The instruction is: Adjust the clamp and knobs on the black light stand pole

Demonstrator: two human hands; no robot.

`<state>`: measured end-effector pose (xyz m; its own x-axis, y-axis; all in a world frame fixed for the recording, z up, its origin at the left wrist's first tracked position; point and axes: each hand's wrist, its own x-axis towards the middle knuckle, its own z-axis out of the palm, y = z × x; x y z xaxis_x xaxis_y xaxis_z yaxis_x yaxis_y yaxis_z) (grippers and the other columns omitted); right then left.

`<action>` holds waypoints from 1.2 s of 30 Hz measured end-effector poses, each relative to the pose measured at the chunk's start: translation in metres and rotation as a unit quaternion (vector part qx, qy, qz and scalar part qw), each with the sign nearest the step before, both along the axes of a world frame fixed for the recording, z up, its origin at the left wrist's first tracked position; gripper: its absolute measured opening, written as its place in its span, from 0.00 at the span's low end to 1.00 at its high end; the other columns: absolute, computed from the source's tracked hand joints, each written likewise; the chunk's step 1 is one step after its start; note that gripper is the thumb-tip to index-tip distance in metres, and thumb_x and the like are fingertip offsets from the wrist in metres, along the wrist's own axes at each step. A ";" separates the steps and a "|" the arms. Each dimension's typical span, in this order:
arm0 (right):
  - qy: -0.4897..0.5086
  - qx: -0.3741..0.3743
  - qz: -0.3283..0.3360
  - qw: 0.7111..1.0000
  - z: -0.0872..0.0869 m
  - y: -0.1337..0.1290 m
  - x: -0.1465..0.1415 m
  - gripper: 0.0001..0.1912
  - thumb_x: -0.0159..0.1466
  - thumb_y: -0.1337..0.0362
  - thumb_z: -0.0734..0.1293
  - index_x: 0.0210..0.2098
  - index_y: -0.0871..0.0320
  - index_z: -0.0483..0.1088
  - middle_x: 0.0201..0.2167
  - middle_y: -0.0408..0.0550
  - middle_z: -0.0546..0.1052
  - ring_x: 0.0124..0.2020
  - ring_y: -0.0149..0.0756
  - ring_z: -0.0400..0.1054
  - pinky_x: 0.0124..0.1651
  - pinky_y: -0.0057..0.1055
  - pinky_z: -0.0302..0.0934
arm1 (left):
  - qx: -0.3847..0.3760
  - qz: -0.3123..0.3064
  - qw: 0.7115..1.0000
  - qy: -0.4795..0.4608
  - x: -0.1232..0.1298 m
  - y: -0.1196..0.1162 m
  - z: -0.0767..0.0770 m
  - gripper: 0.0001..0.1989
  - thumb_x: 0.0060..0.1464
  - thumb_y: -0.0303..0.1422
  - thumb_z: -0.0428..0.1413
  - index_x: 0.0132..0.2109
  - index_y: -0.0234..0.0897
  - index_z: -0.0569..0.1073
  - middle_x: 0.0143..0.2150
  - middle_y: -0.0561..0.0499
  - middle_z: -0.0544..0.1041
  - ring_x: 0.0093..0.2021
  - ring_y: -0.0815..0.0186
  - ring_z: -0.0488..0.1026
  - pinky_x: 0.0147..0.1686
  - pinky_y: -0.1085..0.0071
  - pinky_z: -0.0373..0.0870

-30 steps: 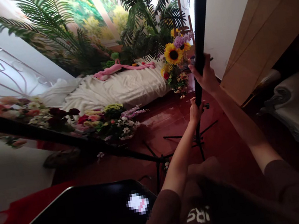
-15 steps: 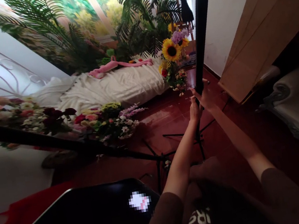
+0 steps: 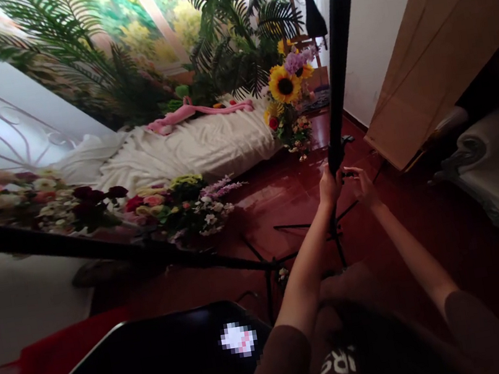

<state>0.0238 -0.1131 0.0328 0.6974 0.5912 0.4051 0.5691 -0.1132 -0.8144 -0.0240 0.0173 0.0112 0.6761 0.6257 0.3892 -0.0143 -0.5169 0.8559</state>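
Note:
A black stand pole (image 3: 338, 67) rises at a slant from a tripod base whose legs spread on the red floor. My left hand (image 3: 330, 186) is wrapped round this pole just below a dark clamp joint. On the pole's right side, my right hand (image 3: 362, 186) has its thumb and fingers at a small dark knob (image 3: 348, 176) that sticks out beside my left hand. A black plug (image 3: 314, 16) hangs on a cable close to the upper pole.
A second black pole (image 3: 51, 240) crosses the left side. White cloth (image 3: 224, 141) covers a low platform with a pink plush toy (image 3: 182, 115). Sunflowers (image 3: 285, 83), other flowers and palm leaves surround it. A brown board (image 3: 419, 68) leans right; a dark panel (image 3: 132, 373) is lower left.
My right hand has come off the pole and moved down and right to the small knob. My left hand still grips the pole, slightly lower. The view has shifted a little.

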 end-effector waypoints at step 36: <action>0.650 0.099 0.151 0.738 0.015 0.027 0.038 0.05 0.56 0.68 0.62 0.33 0.59 0.68 0.12 0.34 0.62 0.09 0.20 0.53 0.09 0.12 0.46 | 0.068 0.019 0.997 0.034 0.002 0.004 0.003 0.19 0.62 0.38 0.49 0.55 0.31 0.63 0.44 0.42 0.76 0.45 0.61 0.77 0.38 0.71 0.71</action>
<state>0.0618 -0.0860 0.0478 0.4209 0.8186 -0.3907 -0.7332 0.0534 -0.6779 -0.0222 0.0211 0.0141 0.6809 0.5950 0.4269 0.0621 -0.6278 0.7759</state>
